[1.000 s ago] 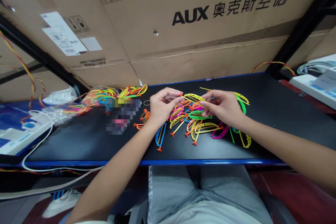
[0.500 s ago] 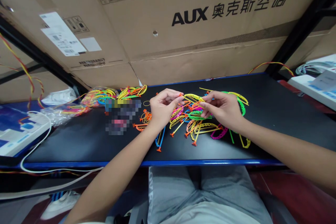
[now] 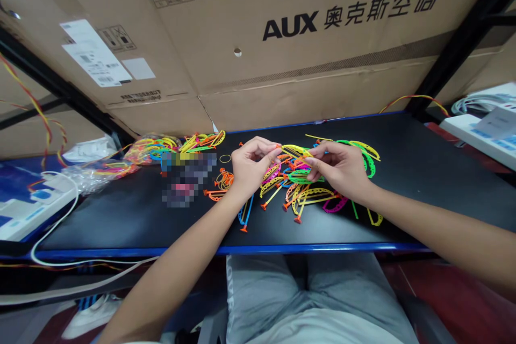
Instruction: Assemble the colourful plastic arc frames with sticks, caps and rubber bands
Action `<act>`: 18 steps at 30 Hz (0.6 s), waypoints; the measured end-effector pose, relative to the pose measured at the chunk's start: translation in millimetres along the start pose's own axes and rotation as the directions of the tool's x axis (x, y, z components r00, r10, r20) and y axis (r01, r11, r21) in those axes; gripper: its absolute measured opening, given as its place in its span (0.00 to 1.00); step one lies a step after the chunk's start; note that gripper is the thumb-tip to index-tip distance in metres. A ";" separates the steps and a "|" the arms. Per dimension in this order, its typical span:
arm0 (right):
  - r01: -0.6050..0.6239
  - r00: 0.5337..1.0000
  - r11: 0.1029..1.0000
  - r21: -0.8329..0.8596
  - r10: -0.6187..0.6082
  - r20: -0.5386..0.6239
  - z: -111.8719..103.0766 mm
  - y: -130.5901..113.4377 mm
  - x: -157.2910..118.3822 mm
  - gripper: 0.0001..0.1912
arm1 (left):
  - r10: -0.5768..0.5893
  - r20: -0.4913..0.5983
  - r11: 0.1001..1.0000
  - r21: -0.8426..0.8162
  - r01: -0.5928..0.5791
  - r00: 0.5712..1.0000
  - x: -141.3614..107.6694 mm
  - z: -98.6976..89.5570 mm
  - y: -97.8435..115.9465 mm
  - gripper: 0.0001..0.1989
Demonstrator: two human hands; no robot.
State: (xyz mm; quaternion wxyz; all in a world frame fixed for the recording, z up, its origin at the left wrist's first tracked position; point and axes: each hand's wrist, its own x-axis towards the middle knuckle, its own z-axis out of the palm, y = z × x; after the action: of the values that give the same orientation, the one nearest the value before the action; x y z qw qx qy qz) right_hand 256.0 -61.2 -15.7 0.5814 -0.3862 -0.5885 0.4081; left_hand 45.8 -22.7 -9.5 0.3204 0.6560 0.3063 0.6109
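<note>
A small yellow toy bow [image 3: 297,149] spans the gap between my hands, held above a pile of similar toys. My left hand [image 3: 253,164] pinches its left end, where a small orange piece [image 3: 278,146] shows at the fingertips. The right end is gripped between the thumb and fingers of my right hand [image 3: 342,167]; those fingers partly hide it. Under and around the hands lie several plastic bows and suction-cup arrows, among them a yellow bow [image 3: 316,193], a green bow [image 3: 302,176] and a blue arrow [image 3: 248,215].
Left of my hands lie orange pieces with rubber bands [image 3: 224,178] and a pixelated patch. Plastic bags of toys [image 3: 151,150] sit farther left on the black tabletop [image 3: 435,183]. A large cardboard box [image 3: 314,72] stands behind. White power strips [image 3: 479,131] flank the table.
Both hands hold almost the same pose around the yellow bow. The view has shifted very slightly; the pile looks unchanged.
</note>
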 end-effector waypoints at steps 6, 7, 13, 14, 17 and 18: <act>0.000 1.000 1.000 -0.005 0.000 0.005 -2.3 0.8 0.1 0.17 | 0.004 0.022 1.000 -0.020 -0.004 1.000 -2.9 1.1 0.2 0.14; -0.008 1.000 1.000 -0.009 0.008 0.007 -2.8 0.5 0.7 0.17 | 0.002 0.032 1.000 -0.015 -0.001 0.999 -2.8 0.7 -0.1 0.14; -0.063 0.995 0.996 -0.062 0.068 0.077 -17.4 -3.4 18.3 0.20 | -0.096 0.177 0.993 0.079 0.084 0.980 14.9 -19.4 -17.3 0.12; -0.061 0.995 0.995 -0.077 0.067 0.073 -23.2 -3.0 23.6 0.21 | -0.117 0.207 0.986 0.138 0.090 0.971 20.2 -26.9 -22.4 0.10; -0.050 0.996 0.981 -0.187 0.064 0.068 -43.8 3.3 40.2 0.22 | -0.139 0.131 0.924 0.372 0.081 0.981 35.1 -54.5 -36.2 0.06; -0.032 0.997 0.965 -0.261 0.049 0.059 -50.2 7.3 44.8 0.22 | -0.149 0.084 0.899 0.427 0.099 0.985 39.0 -64.3 -39.5 0.05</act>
State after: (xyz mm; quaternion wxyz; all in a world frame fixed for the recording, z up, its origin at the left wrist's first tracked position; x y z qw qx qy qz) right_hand 304.9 -15.4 -6.3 0.4980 -0.4576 -0.6472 0.3516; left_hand -16.2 35.2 -14.2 0.2267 0.7228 0.4531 0.4700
